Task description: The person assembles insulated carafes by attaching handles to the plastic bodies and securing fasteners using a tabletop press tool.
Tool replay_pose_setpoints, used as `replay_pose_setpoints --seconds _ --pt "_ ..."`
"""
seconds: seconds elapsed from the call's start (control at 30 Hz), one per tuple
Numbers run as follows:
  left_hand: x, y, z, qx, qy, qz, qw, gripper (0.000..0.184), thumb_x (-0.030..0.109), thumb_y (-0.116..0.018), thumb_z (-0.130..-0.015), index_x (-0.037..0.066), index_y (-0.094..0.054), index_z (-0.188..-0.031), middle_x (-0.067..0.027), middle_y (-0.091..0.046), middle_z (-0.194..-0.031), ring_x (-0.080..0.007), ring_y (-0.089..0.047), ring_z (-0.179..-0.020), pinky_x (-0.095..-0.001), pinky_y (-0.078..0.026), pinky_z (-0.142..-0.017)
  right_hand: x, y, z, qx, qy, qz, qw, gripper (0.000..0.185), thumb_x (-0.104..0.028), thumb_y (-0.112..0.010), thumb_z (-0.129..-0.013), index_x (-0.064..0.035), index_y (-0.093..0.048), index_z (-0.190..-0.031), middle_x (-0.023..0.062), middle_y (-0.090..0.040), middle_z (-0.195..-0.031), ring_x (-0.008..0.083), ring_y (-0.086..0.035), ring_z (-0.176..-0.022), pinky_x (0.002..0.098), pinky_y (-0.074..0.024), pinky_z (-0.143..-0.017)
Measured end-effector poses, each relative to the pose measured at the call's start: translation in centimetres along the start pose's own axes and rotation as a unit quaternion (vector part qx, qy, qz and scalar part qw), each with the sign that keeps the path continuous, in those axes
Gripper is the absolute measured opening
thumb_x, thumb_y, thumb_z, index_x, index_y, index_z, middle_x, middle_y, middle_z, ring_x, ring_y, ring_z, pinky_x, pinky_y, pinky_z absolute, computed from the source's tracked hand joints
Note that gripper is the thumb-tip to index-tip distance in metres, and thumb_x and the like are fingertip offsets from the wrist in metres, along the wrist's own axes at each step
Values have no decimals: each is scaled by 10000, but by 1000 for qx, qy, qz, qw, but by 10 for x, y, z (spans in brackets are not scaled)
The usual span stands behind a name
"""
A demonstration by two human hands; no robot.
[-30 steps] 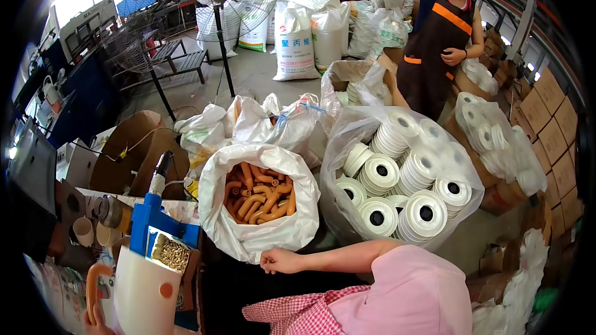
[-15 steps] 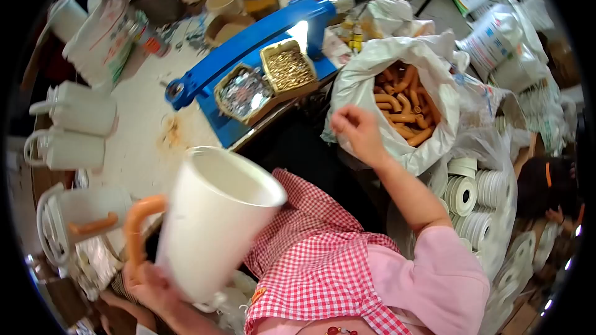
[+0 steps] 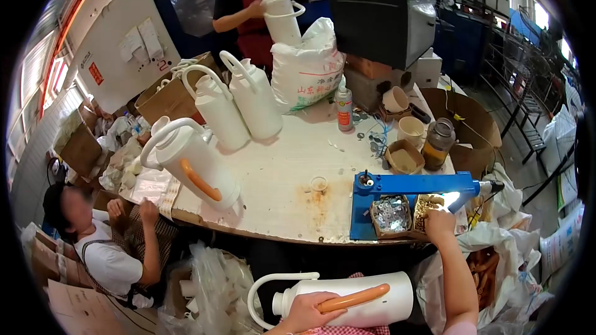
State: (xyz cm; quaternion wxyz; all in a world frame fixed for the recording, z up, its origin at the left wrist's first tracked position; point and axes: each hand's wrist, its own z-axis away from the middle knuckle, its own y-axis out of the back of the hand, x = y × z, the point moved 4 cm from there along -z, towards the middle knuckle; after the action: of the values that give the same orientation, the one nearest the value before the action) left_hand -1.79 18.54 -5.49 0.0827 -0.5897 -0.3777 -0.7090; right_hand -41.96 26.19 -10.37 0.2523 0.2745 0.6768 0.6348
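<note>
A white thermos flask (image 3: 397,298) lies on its side across my lap, its white carrying loop (image 3: 256,298) toward the left. My left hand (image 3: 308,311) is closed around the flask near the end of its orange handle (image 3: 354,298). My right hand (image 3: 439,224) reaches into a small box of gold-coloured pieces (image 3: 423,206), fingertips down and partly hidden; whether they pinch a piece does not show. Beside that box, another one holds silvery pieces (image 3: 392,212). Both stand at the blue tool (image 3: 415,183) on the table edge.
Several white flasks (image 3: 256,100) stand on the table (image 3: 279,167); one (image 3: 195,164) has an orange handle. A spray can (image 3: 344,108) and a jar (image 3: 439,142) stand farther back. Orange handles (image 3: 483,273) fill a bag at right. Co-workers are at left (image 3: 118,248) and behind (image 3: 248,12).
My right hand has moved from beside the bag of orange handles to the box of gold-coloured pieces. The flask has gone from tilted upright to lying sideways. The view has swung upward.
</note>
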Motion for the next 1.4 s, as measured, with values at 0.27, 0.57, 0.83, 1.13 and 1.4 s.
replay_pose_setpoints --seconds 0.27,0.57,0.83,1.13,1.4 --pt "-3 -2 -1 0 -8 -10 1000 367 321 -864 -753 77 -758 -1006 -86 -746 -887 -213 -727 -768 -293 -575 -735 5 0 -1 4 -25 -113 993 104 -217 -733 -804 -134 -713 -862 81 -726 -871 298 -694 -865 428 -542 -770" --pt "18 62 -8 7 10 7 1000 331 212 -881 -736 27 -743 -975 -82 -735 -840 -162 -698 -732 -270 -552 -705 -5 1 -9 -2 -50 -56 997 120 -268 -723 -801 -149 -740 -809 92 -729 -857 307 -700 -862 439 -548 -757" --pt "10 65 2 -11 10 -125 992 343 166 -888 -637 1 -734 -896 -116 -729 -809 -217 -705 -733 -316 -552 -725 10 -101 -31 35 -1 -26 999 216 -289 -588 -876 -103 -650 -787 75 -609 -690 249 -609 -630 416 -451 -515" --pt "15 39 -31 -15 5 -117 993 299 201 -848 -722 18 -739 -931 -127 -731 -830 -236 -710 -753 -318 -547 -731 -20 -28 -11 30 -42 -86 995 345 -402 -661 -835 -78 -712 -944 164 -727 -853 343 -719 -785 464 -572 -680" --pt "29 38 -29 -35 62 -162 984 356 420 -772 -795 152 -741 -1027 -101 -728 -860 -306 -700 -790 -369 -552 -707 -21 -4 -4 108 -36 -234 966 143 -177 -678 -804 -81 -724 -900 137 -707 -874 349 -676 -879 462 -530 -777"
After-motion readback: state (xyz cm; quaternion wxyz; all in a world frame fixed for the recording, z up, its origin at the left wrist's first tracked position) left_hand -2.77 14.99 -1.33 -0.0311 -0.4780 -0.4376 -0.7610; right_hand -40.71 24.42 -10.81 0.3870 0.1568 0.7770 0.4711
